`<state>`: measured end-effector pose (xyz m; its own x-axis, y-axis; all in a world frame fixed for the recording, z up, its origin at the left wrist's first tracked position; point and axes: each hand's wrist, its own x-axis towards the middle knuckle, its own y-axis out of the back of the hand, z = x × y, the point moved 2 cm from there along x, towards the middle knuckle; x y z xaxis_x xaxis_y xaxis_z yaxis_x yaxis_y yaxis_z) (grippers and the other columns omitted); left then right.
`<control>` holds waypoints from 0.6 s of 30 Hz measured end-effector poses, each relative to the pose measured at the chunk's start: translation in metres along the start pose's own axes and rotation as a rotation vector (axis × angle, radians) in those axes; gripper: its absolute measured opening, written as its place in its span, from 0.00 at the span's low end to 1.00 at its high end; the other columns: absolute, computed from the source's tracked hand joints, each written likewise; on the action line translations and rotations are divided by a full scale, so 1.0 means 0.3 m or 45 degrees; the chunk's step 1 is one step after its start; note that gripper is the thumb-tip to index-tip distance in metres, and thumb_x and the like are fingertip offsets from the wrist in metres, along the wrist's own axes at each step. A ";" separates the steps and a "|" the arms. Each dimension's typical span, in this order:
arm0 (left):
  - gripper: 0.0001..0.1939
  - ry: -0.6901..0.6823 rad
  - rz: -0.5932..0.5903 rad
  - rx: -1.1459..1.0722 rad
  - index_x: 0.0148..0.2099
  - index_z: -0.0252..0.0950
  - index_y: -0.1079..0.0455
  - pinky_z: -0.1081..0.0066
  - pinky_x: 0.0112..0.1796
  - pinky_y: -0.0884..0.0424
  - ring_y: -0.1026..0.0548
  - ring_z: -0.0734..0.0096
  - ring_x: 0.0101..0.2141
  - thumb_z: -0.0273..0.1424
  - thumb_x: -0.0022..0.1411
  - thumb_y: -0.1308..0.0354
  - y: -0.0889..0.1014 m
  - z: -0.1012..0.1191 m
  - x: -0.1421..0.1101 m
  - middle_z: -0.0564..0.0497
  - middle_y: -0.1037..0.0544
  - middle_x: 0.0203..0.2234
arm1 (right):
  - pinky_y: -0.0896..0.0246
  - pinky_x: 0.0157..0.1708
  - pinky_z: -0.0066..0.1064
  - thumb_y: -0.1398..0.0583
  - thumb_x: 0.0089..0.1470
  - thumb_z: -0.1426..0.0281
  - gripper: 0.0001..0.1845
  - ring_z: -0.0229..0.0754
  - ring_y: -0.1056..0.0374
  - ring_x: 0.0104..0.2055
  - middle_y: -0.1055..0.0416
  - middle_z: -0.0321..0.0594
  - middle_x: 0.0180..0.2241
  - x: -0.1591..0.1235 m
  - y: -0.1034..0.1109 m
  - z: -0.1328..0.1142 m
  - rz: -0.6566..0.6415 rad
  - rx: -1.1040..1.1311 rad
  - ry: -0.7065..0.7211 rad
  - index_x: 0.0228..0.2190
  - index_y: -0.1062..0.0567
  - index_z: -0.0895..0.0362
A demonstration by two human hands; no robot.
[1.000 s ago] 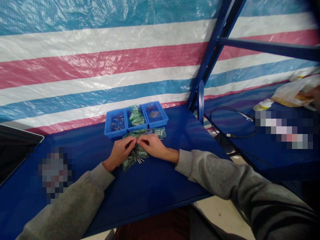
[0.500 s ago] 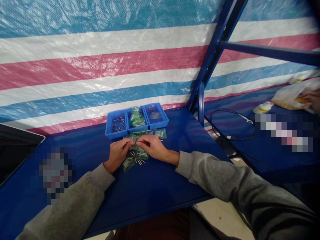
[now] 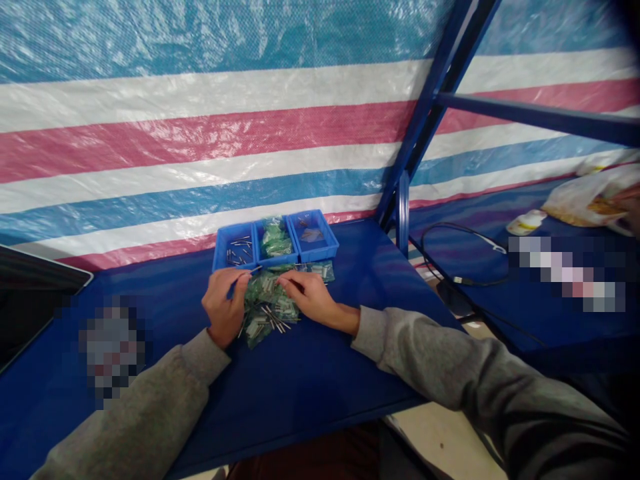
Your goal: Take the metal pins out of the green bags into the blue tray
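A heap of small green packets and thin metal pins [image 3: 267,310] lies on the blue table [image 3: 310,373]. My left hand [image 3: 225,303] is at the heap's left edge, fingers curled, pinching a thin metal pin that points toward the bins. My right hand [image 3: 307,297] rests on the heap's right side with its fingers pressed down on the packets. Behind the heap stand three small blue bins: the left bin [image 3: 234,248] holds metal pins, the middle bin [image 3: 276,240] green packets, the right bin [image 3: 314,236] a few small parts.
A striped tarp [image 3: 200,133] hangs behind the table. A blue frame post [image 3: 403,207] stands at the right. A black cable [image 3: 463,257] and a plastic bag [image 3: 590,197] lie on the neighbouring table. A dark flat tray [image 3: 30,293] sits at far left.
My left hand has drawn back to the left, away from my right hand, and lifted a pin from the heap. My right hand has stayed on the packets.
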<state>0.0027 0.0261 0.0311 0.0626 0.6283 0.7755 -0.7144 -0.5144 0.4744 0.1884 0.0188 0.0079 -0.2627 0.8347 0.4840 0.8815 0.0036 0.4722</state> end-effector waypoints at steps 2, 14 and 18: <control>0.07 0.082 0.147 0.098 0.35 0.36 0.28 0.63 0.47 0.37 0.27 0.67 0.38 0.31 0.60 0.46 0.007 -0.014 0.017 0.50 0.23 0.31 | 0.47 0.29 0.23 0.50 0.60 0.67 0.14 0.34 0.38 0.25 0.30 0.36 0.26 -0.001 0.000 0.000 -0.001 -0.016 -0.008 0.34 0.26 0.60; 0.11 0.312 0.140 0.261 0.36 0.36 0.28 0.62 0.47 0.39 0.29 0.64 0.40 0.39 0.58 0.45 -0.007 -0.151 0.064 0.49 0.24 0.34 | 0.47 0.28 0.24 0.49 0.59 0.68 0.13 0.34 0.39 0.24 0.30 0.36 0.24 -0.002 -0.010 0.011 -0.026 -0.057 0.018 0.33 0.26 0.60; 0.13 0.333 0.064 0.226 0.44 0.38 0.31 0.59 0.52 0.44 0.32 0.63 0.45 0.38 0.58 0.46 -0.015 -0.153 0.070 0.48 0.27 0.41 | 0.46 0.29 0.24 0.49 0.59 0.69 0.12 0.34 0.38 0.25 0.30 0.35 0.25 -0.003 -0.014 0.016 -0.022 -0.069 0.038 0.33 0.26 0.59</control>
<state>-0.0248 0.0685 0.0261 -0.1675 0.7163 0.6774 -0.5779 -0.6280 0.5211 0.1869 0.0208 0.0020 -0.2901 0.8181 0.4965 0.8543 -0.0124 0.5197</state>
